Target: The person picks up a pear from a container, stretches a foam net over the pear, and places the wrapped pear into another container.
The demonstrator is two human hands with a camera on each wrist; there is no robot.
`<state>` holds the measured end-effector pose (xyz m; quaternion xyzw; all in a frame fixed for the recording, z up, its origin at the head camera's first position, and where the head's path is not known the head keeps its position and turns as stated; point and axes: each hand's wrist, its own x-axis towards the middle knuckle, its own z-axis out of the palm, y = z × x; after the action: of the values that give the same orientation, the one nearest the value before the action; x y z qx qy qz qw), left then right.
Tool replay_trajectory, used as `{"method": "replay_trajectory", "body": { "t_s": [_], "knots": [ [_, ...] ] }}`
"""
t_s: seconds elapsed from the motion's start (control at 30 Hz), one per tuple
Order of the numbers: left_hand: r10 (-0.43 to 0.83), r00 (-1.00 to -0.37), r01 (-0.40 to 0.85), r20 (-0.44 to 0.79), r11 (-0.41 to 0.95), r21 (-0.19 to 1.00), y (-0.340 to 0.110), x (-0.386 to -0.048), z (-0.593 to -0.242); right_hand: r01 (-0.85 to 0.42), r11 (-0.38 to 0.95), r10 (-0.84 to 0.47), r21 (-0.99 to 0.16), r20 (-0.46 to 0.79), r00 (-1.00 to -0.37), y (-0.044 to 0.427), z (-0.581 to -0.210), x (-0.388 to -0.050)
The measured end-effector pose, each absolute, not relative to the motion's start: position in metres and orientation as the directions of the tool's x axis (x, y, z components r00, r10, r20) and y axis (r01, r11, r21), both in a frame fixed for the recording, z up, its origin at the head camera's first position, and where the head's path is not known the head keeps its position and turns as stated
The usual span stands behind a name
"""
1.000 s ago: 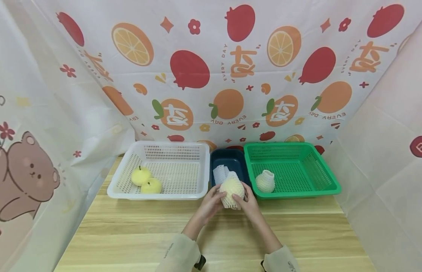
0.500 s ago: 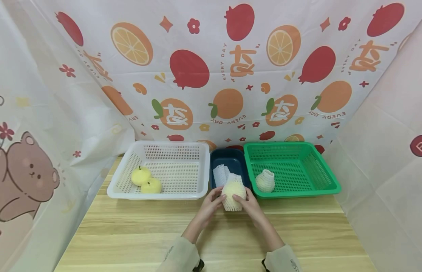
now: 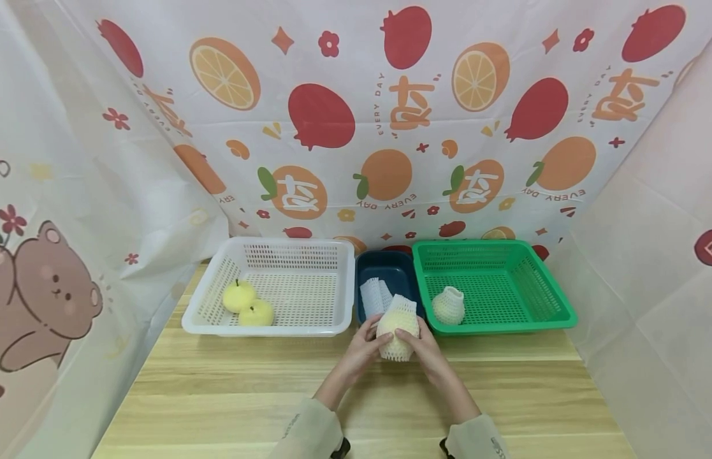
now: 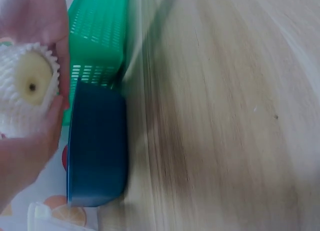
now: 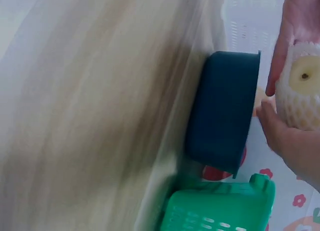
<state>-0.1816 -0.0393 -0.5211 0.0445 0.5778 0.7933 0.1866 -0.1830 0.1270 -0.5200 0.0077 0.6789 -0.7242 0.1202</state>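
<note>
A yellow pear in a white foam net sleeve is held between both hands, in front of the dark blue bin. My left hand grips its left side, and my right hand grips the right side with the thumb across the front. Above the fruit the sleeve's loose end stands up. Both wrist views show the pear's bare bottom through the sleeve's open end. Inside the dark blue bin lie flat white foam net sleeves, partly hidden by the held pear.
Left of the bin, a white basket holds two bare yellow pears. On the right stands a green basket with one sleeved pear in its near left corner. Behind the baskets hangs a fruit-printed cloth; the wooden table extends in front.
Both hands have brought the sleeved pear slightly nearer and down, away from the bin. The sleeve's upper end now stands out longer above the fruit. Baskets and other pears stay put.
</note>
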Motion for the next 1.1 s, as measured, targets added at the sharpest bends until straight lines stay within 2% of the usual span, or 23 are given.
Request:
{"method": "replay_trajectory", "body": {
  "t_s": [0.2, 0.4, 0.63, 0.9, 1.1],
  "knots": [
    [0.175, -0.971, -0.195, -0.163, -0.185, 0.963, -0.030, -0.182, -0.521, 0.221, 0.039, -0.100, -0.975, -0.224, -0.970, 0.128, -0.514, -0.184],
    [0.094, -0.984, -0.160, -0.148, -0.137, 0.977, -0.024, -0.177, -0.520, 0.228, 0.071, -0.081, -0.971, -0.233, -0.969, 0.127, -0.511, -0.184],
    [0.090, -0.988, -0.142, -0.128, -0.166, 0.976, -0.025, -0.175, -0.517, 0.241, 0.069, -0.073, -0.968, -0.246, -0.967, 0.128, -0.514, -0.186],
    [0.095, -0.986, -0.150, -0.138, -0.130, 0.980, -0.027, -0.166, -0.487, 0.262, 0.061, -0.053, -0.963, -0.265, -0.963, 0.130, -0.515, -0.187],
    [0.086, -0.987, -0.150, -0.136, -0.190, 0.970, -0.023, -0.176, -0.500, 0.231, 0.004, -0.038, -0.973, -0.231, -0.972, 0.138, -0.508, -0.187]
  ]
}}
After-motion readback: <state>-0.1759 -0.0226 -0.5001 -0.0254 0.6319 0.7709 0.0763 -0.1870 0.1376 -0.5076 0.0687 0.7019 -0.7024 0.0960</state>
